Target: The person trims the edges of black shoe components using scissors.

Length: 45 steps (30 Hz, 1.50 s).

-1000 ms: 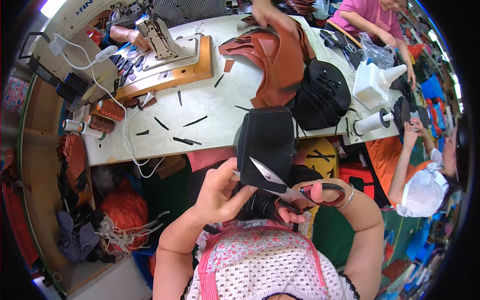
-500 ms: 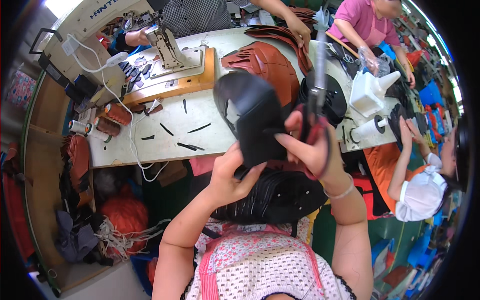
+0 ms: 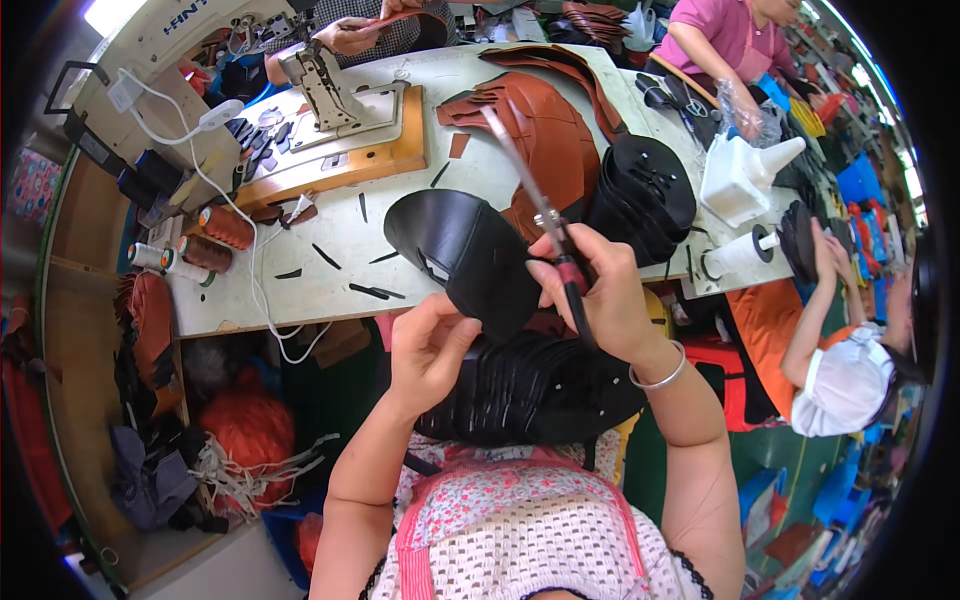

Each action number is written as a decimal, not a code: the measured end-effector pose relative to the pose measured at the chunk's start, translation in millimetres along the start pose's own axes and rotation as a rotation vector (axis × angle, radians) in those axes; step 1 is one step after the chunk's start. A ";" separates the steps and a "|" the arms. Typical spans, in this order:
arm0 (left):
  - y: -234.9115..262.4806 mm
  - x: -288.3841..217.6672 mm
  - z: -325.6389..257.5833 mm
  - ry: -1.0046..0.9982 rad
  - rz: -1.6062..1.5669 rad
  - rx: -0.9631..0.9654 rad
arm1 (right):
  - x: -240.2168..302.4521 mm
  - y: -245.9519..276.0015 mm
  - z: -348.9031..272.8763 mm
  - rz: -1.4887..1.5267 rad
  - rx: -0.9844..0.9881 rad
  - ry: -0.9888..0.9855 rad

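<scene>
A curved black leather shoe upper [image 3: 490, 262] is raised over the table's near edge. My left hand [image 3: 428, 348] pinches its lower edge between thumb and fingers. Scissors [image 3: 548, 215] with dark red and black handles are gripped in my right hand [image 3: 603, 290], just right of the upper. Their long blades point up and left, over brown leather pieces [image 3: 550, 140] piled on the table. Whether the right fingertips also touch the upper, I cannot tell. Below my hands, a row of similar black uppers [image 3: 530, 395] lies over my lap.
A sewing machine [image 3: 325, 95] stands at the far left, with thread spools [image 3: 225, 228] near it. Thin black offcuts [image 3: 370, 292] dot the white table [image 3: 230, 305]. More black uppers [image 3: 645, 195] and a white bottle [image 3: 740, 175] lie right. Other people work around the table.
The scissors have swung from upright to pointing up-left. Both hands and the upper have shifted slightly left. Across the table, a person's hands have moved left and hold a brown strip.
</scene>
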<state>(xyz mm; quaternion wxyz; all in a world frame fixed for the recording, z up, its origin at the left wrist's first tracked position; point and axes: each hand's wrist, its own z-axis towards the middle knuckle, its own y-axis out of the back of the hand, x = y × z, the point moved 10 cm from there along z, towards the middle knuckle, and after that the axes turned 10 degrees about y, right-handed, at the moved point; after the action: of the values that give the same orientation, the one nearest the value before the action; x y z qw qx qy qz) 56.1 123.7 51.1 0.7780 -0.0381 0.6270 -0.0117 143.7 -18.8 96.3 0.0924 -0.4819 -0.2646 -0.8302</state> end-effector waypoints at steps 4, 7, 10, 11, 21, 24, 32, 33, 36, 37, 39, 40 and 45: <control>10.1 9.9 2.0 0.037 -0.294 -0.172 | 2.2 40.1 -20.6 -0.117 -0.285 0.053; 19.3 7.9 1.5 0.061 -0.497 -0.274 | 7.1 32.5 -44.2 -0.137 -0.020 -0.059; 18.5 1.1 -3.2 0.093 -0.486 -0.326 | -4.3 -7.4 -78.6 0.096 0.464 -0.089; 19.0 0.6 -4.7 0.093 -0.484 -0.329 | -11.7 -24.3 -96.3 0.339 0.573 -0.203; 16.7 -4.3 -11.4 0.072 -0.527 -0.261 | -15.8 -80.6 -132.8 1.240 0.797 -0.528; 17.6 -7.8 -12.4 0.059 -0.548 -0.241 | -12.0 -80.3 -136.1 1.385 0.813 -0.558; 6.8 -1.8 -15.3 0.134 -0.513 -0.132 | -5.7 -83.2 -124.1 1.338 0.771 -0.599; 5.7 1.0 -15.6 0.173 -0.526 -0.165 | -3.3 -86.7 -125.4 1.339 0.773 -0.599; 6.4 4.8 -19.1 0.197 -0.538 -0.192 | -10.1 -89.6 -127.3 1.344 0.684 -0.655; 6.2 4.5 -19.9 0.184 -0.538 -0.183 | -12.0 -90.2 -134.3 1.351 0.772 -0.652; 5.7 3.2 -21.5 0.151 -0.510 -0.131 | -17.4 -93.4 -145.8 1.350 0.884 -0.662; 3.3 0.4 -21.7 0.121 -0.480 -0.077 | -16.8 -92.0 -146.1 1.349 0.885 -0.663; 0.9 1.7 -22.4 0.121 -0.467 -0.048 | -1.5 -94.5 -121.4 1.169 0.675 -0.701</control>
<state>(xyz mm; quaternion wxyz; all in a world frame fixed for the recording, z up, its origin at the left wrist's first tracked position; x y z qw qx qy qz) 34.6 123.5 44.7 0.7142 -0.1994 0.6468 -0.1786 14.7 -3.5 13.9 0.5701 -0.7247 -0.2198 -0.3186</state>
